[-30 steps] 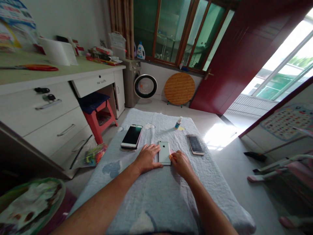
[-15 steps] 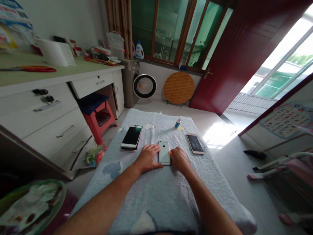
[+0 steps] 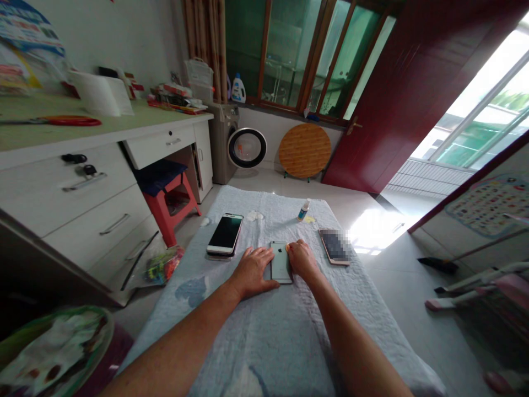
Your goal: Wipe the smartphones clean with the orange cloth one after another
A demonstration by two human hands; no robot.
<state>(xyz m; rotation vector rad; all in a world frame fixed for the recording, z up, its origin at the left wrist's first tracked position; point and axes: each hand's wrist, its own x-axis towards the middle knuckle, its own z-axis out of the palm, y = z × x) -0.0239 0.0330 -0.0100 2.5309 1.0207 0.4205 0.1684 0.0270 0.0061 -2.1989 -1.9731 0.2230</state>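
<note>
A silver smartphone (image 3: 281,263) with an apple logo lies back up on the cloth-covered table. My left hand (image 3: 253,269) steadies it, fingertips against its left edge and thumb along the bottom corner. At the phone's upper right edge, my right hand (image 3: 303,258) has its fingers closed on a small orange piece (image 3: 287,248), mostly hidden by the fingers. To the left rests a white phone with a dark screen (image 3: 225,231), apparently stacked on another. A gold-rimmed phone (image 3: 330,245) lies at the right, and a small spray bottle (image 3: 303,210) stands behind.
The pale blue tablecloth (image 3: 264,342) hangs over the table edges. A lidless bin (image 3: 105,344) with waste stands at the lower left, near a red stool (image 3: 165,212) and a white desk (image 3: 103,193). A pink-and-white folding frame (image 3: 487,292) is at the right.
My right hand has slid up along the phone's right edge with the small orange piece. My left hand keeps its place at the phone. The whole view has shifted slightly.
</note>
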